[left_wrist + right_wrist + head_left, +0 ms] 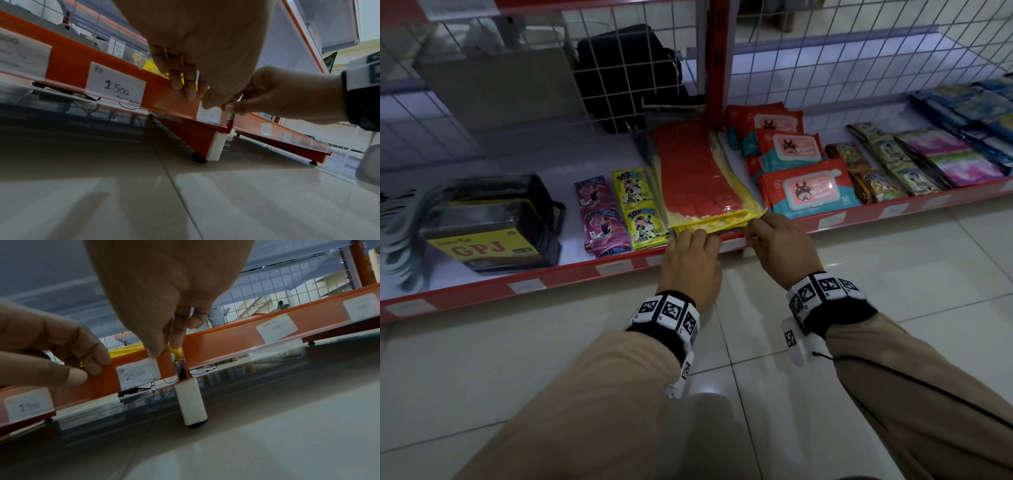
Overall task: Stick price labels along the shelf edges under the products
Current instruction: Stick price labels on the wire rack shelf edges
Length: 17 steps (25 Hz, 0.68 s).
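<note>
The white price label (138,374) reading 25.000 sits on the red shelf edge (571,270), under the red and yellow glove packs (698,181). It also shows small between my hands as the label (732,245). My right hand (164,347) pinches the edge at the label's upper right corner, with the thumb on the front and the fingers behind. My left hand (88,368) lays its fingertips (191,95) and thumb on the front of the edge, just left of the label (208,114). In the head view the left hand (695,240) and right hand (751,233) are close together at the shelf front.
A 1.500 label (116,83) sits further left and a 2.000 label (276,330) to the right. Drink sachets (619,212), a black GPJ pack (493,233) and wet wipes (808,192) lie on the shelf. The white post foot (193,402) stands on tiled floor (825,274).
</note>
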Motion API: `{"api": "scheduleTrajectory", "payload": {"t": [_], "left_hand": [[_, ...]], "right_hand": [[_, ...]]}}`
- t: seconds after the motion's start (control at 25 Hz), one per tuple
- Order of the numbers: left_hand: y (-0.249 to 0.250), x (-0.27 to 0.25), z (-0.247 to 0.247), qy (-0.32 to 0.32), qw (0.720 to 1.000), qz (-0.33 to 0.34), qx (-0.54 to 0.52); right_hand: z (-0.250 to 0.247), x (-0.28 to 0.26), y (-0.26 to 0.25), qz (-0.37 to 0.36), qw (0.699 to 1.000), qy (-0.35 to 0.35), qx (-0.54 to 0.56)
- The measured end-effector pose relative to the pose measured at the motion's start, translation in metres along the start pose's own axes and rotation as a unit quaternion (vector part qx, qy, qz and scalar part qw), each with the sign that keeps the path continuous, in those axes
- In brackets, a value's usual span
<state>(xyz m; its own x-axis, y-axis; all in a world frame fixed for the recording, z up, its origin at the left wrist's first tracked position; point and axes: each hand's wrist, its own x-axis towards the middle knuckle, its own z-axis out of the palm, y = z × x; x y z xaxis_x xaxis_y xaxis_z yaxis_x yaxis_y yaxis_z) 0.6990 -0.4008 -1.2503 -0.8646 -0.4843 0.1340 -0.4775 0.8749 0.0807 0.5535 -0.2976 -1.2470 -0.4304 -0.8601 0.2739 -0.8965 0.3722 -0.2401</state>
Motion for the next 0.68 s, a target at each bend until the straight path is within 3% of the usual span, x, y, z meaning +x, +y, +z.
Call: {"api": "scheduleTrajectory", "payload": {"t": [0.2, 0.48, 0.68], "left_hand": [[-0.003, -0.005, -0.007, 0.019, 0.999, 0.0, -0.033], [-0.006, -0.017, -0.017, -0.074, 0.997, -0.002, 0.012], [-0.002, -0.01, -0.05, -0.046, 0.999, -0.014, 0.006]], "right_hand": [[0.001, -0.002, 0.0, 0.009, 1.0, 0.026, 0.0], [-0.008, -0.002, -0.002, 0.029, 0.999, 0.005, 0.037], [-0.033, 0.002, 0.0, 0.051, 0.994, 0.039, 0.094]]}}
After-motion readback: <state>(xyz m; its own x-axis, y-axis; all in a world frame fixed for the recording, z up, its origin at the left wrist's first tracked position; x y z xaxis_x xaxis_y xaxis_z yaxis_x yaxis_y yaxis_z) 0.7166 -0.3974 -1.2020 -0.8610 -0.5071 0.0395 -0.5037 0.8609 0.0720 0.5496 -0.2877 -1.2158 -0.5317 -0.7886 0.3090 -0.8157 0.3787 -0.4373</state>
